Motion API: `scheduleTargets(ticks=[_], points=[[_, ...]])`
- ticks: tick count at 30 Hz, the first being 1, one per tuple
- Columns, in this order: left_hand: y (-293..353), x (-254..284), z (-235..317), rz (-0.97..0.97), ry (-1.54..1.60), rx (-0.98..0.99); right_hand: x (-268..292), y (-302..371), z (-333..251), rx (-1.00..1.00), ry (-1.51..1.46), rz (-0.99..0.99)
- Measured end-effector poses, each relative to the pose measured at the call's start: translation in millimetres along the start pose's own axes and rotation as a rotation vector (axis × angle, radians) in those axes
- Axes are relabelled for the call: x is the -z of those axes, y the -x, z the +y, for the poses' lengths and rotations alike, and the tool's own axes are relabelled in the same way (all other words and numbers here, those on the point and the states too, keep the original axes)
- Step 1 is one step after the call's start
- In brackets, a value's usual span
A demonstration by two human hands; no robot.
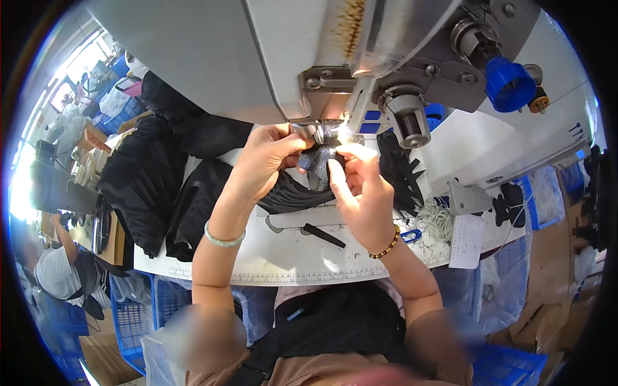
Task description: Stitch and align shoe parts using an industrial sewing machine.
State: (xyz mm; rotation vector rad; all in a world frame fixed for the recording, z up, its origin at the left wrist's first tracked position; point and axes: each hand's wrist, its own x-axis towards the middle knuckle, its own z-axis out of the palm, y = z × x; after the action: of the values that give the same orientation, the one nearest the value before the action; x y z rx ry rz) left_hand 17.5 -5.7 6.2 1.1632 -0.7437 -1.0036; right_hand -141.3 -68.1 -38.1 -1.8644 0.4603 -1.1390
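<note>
Head view. Clock directions are taken from the picture's centre. The blue crate (133,321) at 8 o'clock is of open lattice; its contents cannot be made out. At 3 o'clock a smaller blue crate (532,203) carries clear plastic sheeting (548,191).

The grey fabric piece (317,166) sits just toward 12 o'clock, beneath the sewing machine (296,38); it is speckled, soft and bunched. Its free lower part points to 6 o'clock; bunching leaves the long axis unclear. The left hand (265,165) pinches its left side, the right hand (365,193) its right, thumb against fingers.

Matt black fabric (136,186) lies folded at 9 o'clock; pale cord (435,220) is tangled at 3.
</note>
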Motion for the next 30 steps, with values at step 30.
scheduleTargets(ticks=[30], points=[[1.5,8.2,1.3,-0.015,-0.021,0.033,15.4,-9.8,9.8,0.101,-0.125,0.142]])
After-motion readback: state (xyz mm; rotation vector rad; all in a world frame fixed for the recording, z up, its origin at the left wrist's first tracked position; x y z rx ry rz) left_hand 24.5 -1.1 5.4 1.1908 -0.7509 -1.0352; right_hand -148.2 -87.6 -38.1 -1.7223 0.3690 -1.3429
